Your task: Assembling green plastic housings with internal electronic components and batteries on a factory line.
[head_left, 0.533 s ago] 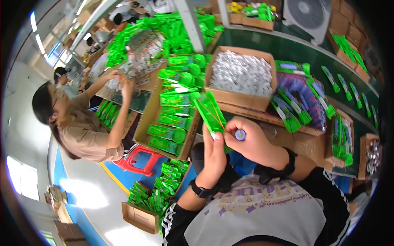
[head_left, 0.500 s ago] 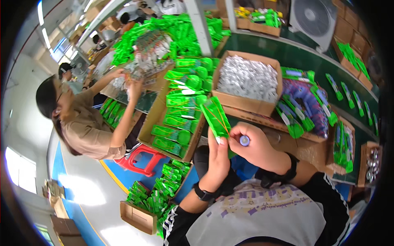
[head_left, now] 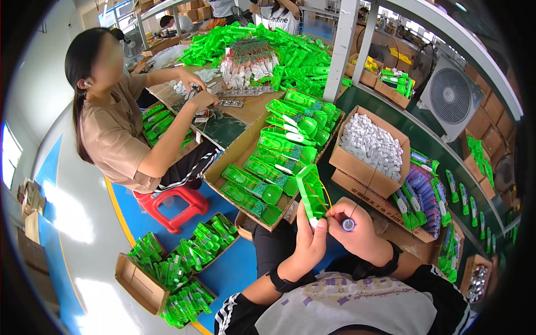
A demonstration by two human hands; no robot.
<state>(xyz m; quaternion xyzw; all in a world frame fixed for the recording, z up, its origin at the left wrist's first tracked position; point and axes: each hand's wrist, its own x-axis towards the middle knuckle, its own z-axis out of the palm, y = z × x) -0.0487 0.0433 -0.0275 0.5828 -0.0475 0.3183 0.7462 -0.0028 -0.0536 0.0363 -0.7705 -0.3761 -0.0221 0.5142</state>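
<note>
My left hand (head_left: 309, 245) is closed round the lower end of a green plastic casing (head_left: 310, 188), which is tilted up. Orange wires (head_left: 328, 202) run along the casing to the fingertips of my right hand (head_left: 360, 231). That hand is closed too, with a purple round-ended handle (head_left: 348, 224) showing from the fist; the rest of this tool is hidden. Both hands almost meet at the casing's near end. Just left of them, a cardboard box (head_left: 223, 196) holds rows of similar green casings with wires and small green boards.
Behind my right hand stands a carton (head_left: 357, 159) of small white parts. Finished-looking green pieces lie further right on a dark green bench (head_left: 435, 148). At left a co-worker (head_left: 120, 120) sits on a red stool (head_left: 170, 206). Boxes of green casings (head_left: 190, 254) stand on the floor.
My view has swung up and left, showing more of the co-worker and bench. My hands still hold the casing, now turned more upright with its hollow side showing.
</note>
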